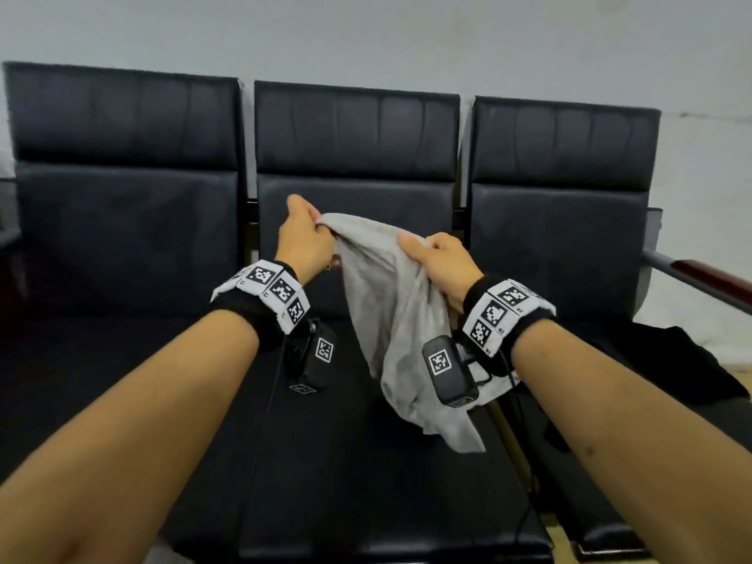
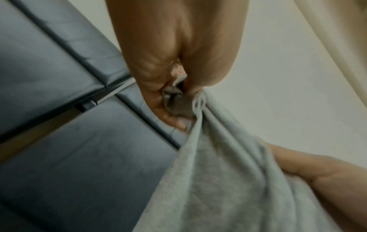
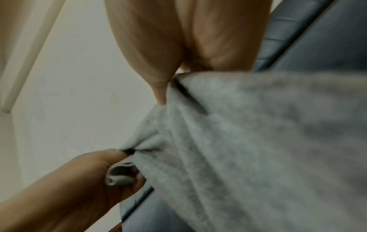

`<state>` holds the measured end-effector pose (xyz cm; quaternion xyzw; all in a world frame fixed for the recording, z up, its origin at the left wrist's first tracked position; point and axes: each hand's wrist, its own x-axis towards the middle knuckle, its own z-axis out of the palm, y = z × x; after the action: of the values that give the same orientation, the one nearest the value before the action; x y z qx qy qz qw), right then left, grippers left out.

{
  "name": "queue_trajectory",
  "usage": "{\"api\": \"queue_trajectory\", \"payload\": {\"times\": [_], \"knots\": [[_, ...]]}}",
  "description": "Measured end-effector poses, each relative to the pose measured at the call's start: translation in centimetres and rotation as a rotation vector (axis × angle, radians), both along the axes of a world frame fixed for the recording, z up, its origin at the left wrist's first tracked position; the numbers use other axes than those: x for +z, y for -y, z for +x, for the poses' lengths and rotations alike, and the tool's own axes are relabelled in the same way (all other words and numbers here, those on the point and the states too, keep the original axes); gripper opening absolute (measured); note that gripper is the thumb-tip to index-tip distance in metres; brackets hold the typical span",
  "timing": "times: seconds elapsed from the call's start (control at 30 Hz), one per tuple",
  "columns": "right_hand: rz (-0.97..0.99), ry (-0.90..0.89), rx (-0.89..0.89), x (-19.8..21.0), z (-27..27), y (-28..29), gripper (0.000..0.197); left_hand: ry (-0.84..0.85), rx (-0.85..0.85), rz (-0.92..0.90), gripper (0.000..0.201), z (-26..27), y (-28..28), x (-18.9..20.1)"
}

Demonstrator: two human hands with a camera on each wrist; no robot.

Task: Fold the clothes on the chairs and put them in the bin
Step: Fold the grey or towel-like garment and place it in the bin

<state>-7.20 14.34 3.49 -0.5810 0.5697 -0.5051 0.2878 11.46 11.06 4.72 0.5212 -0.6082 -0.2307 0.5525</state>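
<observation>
The grey garment (image 1: 390, 303) hangs in the air above the middle chair (image 1: 354, 164), its lower end draping onto the seat. The left hand (image 1: 305, 238) pinches a bunched corner, and the right hand (image 1: 441, 262) grips the upper edge just beside it. Both wrist views are blurred. A black garment (image 1: 667, 360) lies on the right chair (image 1: 565, 156), partly cut off. A pale wall (image 1: 366, 34) stands behind.

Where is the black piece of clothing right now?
In the head view, the black garment lies on the right-hand chair, to the right of the grey garment that both hands hold up over the middle chair.
</observation>
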Motion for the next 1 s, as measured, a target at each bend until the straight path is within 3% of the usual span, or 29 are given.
{"api": "queue_trajectory", "payload": {"times": [0.13,0.2,0.3,0.37,0.4,0.47,0.53,0.6,0.63,0.67,0.73,0.8,0.83,1.0], "knots": [[-0.021,0.089,0.010,1.3,2.2,-0.5,0.027,0.111,0.170,-0.075,0.012,4.4,-1.4,1.4],[-0.010,0.092,0.042,2.4,2.7,-0.4,0.030,0.200,0.253,-0.084,0.019,6.4,-1.8,1.7],[0.039,-0.197,0.055,3.9,2.9,-0.6,0.031,0.286,0.435,-0.074,0.029,9.2,-1.6,2.4],[0.104,-0.484,-0.034,4.5,2.8,-0.8,0.015,0.268,0.517,-0.045,0.030,10.8,-1.0,2.8],[0.123,-0.559,-0.083,4.5,2.9,-0.8,0.009,0.302,0.539,-0.016,0.030,11.7,-1.0,2.9],[0.091,-0.523,-0.067,4.1,3.1,-0.6,0.007,0.476,0.547,0.109,0.034,12.1,-1.6,2.9],[0.008,-0.365,0.084,3.7,4.4,-0.8,0.020,0.604,0.352,0.200,0.056,11.4,-2.8,2.7],[-0.042,-0.313,0.241,3.5,6.3,-1.3,0.031,0.495,-0.128,0.238,0.090,9.3,-4.1,2.4],[-0.057,-0.316,0.293,3.4,7.3,-1.6,0.032,0.378,-0.346,0.275,0.097,8.0,-4.7,2.2],[-0.065,-0.309,0.324,3.5,8.2,-1.8,0.032,0.275,-0.471,0.297,0.095,6.9,-5.0,2.0],[-0.056,-0.242,0.343,3.7,9.1,-1.9,0.032,0.188,-0.518,0.283,0.066,5.7,-4.9,1.6],[-0.053,-0.201,0.326,3.9,8.7,-2.0,0.029,0.304,-0.461,0.235,0.029,5.5,-4.5,1.5],[-0.056,-0.194,0.308,4.1,8.1,-1.8,0.028,0.373,-0.423,0.217,0.021,5.7,-4.1,1.4],[-0.097,-0.215,0.161,4.3,5.4,-0.8,0.022,0.699,-0.200,0.199,0.009,7.3,-3.1,0.7]]}}
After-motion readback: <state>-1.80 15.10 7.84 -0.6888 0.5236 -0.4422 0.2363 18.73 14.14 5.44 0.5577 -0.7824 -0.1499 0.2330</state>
